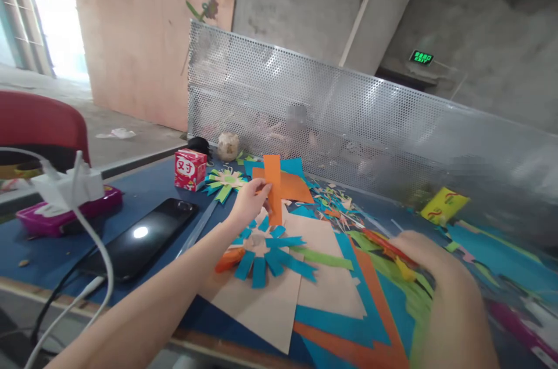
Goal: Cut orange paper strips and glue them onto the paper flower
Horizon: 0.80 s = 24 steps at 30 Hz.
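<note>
My left hand (253, 203) is closed on an upright orange paper strip (274, 183), pinching it by its left edge. Below that hand lies a blue paper flower (258, 247) with a pale centre, resting on beige paper (265, 305). An orange piece (229, 260) shows by the flower's left petals. My right hand (421, 250) is blurred, its fingers closed around what look like orange-and-yellow scissors (383, 240), low over green paper. Their blades cannot be made out. Behind my left hand are orange (296, 187) and blue (294, 165) sheets.
Paper scraps (333, 203) lie heaped beyond the sheets. A green-and-blue paper flower (226, 181) and a red box (190, 169) stand farther left. A phone (142, 238) and white cables (102, 247) occupy the near left. A perforated metal screen (314, 107) borders the back.
</note>
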Each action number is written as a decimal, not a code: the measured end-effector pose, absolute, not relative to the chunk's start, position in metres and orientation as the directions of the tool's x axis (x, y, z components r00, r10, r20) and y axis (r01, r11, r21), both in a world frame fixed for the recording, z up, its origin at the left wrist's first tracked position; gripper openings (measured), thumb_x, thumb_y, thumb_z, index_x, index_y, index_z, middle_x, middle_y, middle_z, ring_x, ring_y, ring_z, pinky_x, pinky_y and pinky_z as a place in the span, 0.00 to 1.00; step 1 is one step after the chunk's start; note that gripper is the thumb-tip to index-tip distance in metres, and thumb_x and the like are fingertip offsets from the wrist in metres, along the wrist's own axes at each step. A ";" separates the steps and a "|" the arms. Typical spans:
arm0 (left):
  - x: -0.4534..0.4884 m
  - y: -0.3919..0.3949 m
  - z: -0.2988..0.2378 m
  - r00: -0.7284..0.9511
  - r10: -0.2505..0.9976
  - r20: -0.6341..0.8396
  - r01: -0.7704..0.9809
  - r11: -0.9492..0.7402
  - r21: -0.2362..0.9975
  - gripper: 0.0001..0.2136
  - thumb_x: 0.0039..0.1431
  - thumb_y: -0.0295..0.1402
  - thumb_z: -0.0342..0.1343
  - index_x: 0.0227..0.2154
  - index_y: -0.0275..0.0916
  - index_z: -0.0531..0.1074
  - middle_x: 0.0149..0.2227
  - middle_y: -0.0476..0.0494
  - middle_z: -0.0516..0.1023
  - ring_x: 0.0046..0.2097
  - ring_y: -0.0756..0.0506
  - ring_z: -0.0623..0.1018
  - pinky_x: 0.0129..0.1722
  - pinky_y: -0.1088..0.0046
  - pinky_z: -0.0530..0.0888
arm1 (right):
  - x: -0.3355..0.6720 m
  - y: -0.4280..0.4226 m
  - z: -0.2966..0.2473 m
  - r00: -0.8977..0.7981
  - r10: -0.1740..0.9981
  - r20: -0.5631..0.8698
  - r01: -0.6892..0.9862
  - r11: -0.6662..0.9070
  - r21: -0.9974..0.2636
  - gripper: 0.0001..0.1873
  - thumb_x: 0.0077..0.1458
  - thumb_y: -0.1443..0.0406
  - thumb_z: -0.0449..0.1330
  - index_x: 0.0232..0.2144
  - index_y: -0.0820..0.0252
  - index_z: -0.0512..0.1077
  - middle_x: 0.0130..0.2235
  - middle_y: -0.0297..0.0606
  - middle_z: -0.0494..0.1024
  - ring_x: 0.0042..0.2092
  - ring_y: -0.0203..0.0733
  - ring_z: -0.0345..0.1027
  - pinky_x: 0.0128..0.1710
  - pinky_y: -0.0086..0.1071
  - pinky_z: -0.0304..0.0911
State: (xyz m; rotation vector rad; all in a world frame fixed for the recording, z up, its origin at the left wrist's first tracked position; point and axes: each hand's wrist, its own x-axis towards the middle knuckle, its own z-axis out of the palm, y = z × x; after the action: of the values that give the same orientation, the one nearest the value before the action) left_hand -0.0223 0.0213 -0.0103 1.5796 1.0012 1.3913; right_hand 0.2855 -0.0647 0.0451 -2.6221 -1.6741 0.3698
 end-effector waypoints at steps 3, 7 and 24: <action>-0.021 0.019 -0.010 0.166 0.911 0.378 0.054 -0.391 0.919 0.09 0.50 0.38 0.49 0.27 0.37 0.63 0.23 0.51 0.70 0.14 0.54 0.69 0.12 0.80 0.60 | 0.290 -0.072 0.047 0.375 0.922 -0.093 0.878 -0.386 -0.285 0.14 0.41 0.63 0.50 0.09 0.58 0.61 0.16 0.38 0.67 0.21 0.40 0.63 0.21 0.31 0.51; -0.015 0.012 -0.008 0.236 0.921 0.311 -0.012 -0.317 0.948 0.12 0.46 0.38 0.55 0.29 0.37 0.60 0.19 0.54 0.68 0.12 0.54 0.66 0.11 0.81 0.57 | 0.270 -0.058 0.036 0.314 0.945 0.098 0.843 -0.229 -0.486 0.08 0.38 0.61 0.55 0.14 0.58 0.64 0.18 0.36 0.68 0.23 0.42 0.64 0.21 0.30 0.51; -0.013 0.000 -0.008 0.635 0.714 0.294 0.047 -0.415 0.908 0.09 0.42 0.38 0.58 0.27 0.38 0.73 0.21 0.50 0.71 0.24 0.52 0.69 0.21 0.79 0.64 | 0.186 -0.039 0.002 0.049 0.876 0.480 0.618 0.351 -0.704 0.21 0.39 0.57 0.58 0.17 0.56 0.47 0.18 0.26 0.53 0.20 0.33 0.54 0.22 0.29 0.53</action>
State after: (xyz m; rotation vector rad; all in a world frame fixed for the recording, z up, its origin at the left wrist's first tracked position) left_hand -0.0127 -0.0005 -0.0076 1.8688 0.6057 0.8478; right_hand 0.1863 -0.0387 0.0021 -1.3557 -1.6570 0.3387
